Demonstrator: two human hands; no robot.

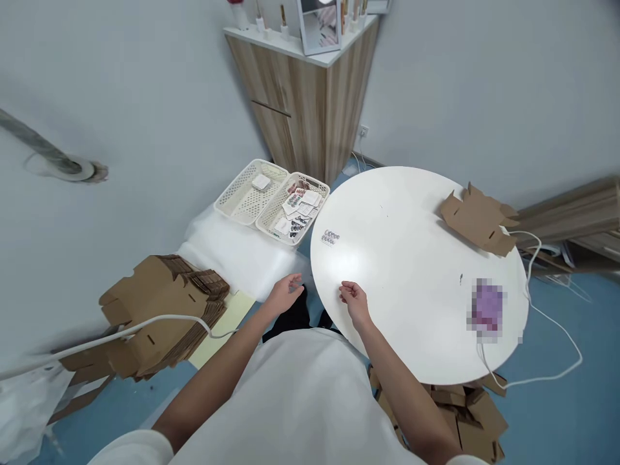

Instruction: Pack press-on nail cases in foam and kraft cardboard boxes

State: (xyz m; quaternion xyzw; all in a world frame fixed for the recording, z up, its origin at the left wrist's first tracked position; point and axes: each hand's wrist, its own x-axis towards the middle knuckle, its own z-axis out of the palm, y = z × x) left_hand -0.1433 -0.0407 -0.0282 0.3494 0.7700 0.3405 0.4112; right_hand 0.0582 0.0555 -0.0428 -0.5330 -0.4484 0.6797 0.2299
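My left hand [285,292] hovers off the left edge of the round white table [416,258], fingers loosely curled and apart, holding nothing. My right hand [353,300] rests at the table's near edge, fingers curled with the tips apart, nothing visible in it. A small blister pack [330,237] lies on the table just beyond both hands. A folded brown cardboard box blank [479,218] lies at the table's far right edge.
Two cream plastic baskets [245,210] holding small packets sit on white foam left of the table. A stack of flat cardboard blanks [159,310] lies at left, more under the table [465,413]. A wooden cabinet [305,103] stands behind. White cables trail across the blue floor.
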